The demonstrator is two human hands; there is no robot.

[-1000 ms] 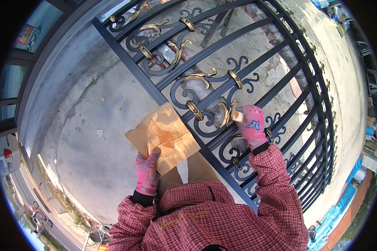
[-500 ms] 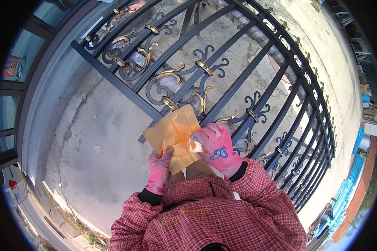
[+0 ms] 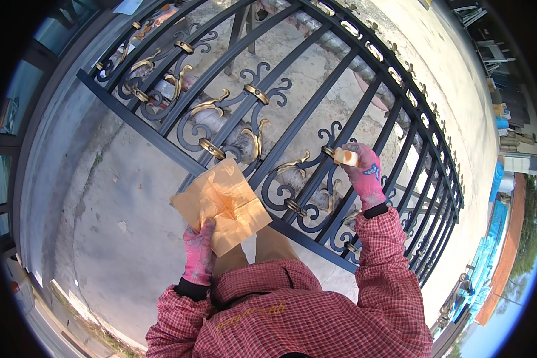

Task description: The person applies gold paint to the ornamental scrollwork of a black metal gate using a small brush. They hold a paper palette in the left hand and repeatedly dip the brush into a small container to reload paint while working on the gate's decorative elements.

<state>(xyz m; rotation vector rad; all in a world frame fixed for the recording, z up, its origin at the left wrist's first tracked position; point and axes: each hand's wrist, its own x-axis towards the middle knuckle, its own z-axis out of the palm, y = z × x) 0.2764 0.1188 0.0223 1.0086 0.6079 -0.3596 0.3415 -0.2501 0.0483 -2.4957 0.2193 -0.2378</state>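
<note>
2 gloved hands: right hand (image 3: pixel 364 176) grips sponge (image 3: pixel 345 157) at gate scroll (image 3: pixel 292 164).

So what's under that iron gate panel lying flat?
Through the bars of the gate panel, bare concrete ground and a pale, mottled log-like object show. What it rests on is hidden. The left hand holds tan paper; the right hand, a small pale piece.

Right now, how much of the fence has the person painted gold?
Many scroll ornaments on the black gate already look gold. The right hand holds a small pale sponge at a scroll; the left hand holds stained brown paper. The curls at the lower right look mostly black.
</note>
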